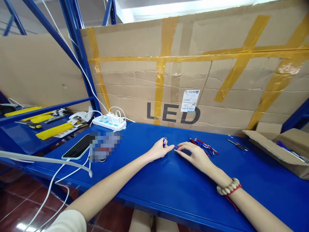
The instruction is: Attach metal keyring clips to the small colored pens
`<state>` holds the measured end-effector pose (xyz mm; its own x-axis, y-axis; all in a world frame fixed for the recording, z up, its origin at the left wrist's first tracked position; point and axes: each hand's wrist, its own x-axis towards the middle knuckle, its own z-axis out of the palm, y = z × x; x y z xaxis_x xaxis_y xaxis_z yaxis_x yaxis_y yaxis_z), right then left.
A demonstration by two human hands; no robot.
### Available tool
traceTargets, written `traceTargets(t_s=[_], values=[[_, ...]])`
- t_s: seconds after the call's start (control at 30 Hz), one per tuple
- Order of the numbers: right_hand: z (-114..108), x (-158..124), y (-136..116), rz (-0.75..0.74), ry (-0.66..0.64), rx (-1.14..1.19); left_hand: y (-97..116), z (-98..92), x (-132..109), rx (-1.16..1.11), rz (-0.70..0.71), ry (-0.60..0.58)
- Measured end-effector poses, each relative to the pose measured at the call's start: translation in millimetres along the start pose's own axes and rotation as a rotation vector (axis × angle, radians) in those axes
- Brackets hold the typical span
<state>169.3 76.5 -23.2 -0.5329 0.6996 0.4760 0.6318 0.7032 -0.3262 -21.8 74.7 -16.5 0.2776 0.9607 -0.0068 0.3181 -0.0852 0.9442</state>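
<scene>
My left hand (158, 149) is closed around a small purple piece with a shiny metal end (164, 142), which sticks up past the fingers. Just off its thumb tip, my right hand (194, 155) pinches a thin purple pen (175, 148) with a silvery tip. The left thumb appears to touch that pen's near end, though I cannot tell for sure. Behind the right hand lies a small pile of red and blue pens (205, 145) on the blue table (154, 183).
Keys (238, 145) lie right of the pens, beside an open cardboard box (277, 151) holding pens. On the left are a phone (78, 146), a power strip (108, 122) and loose white cables (55, 175). A large cardboard sheet (135, 87) stands along the back edge.
</scene>
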Motion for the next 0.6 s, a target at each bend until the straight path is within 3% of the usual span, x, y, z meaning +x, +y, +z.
traceTargets(t_s=[0.43, 0.6], values=[[-1.1, -0.7, -3.8, -0.094, 0.010, 0.129, -4.0, -0.2, 4.8, 0.040, 0.165, 0.013], [3.0, -1.7, -0.7, -0.060, 0.005, 0.106, 0.1, 0.3, 1.6, 0.042, 0.228, -0.053]])
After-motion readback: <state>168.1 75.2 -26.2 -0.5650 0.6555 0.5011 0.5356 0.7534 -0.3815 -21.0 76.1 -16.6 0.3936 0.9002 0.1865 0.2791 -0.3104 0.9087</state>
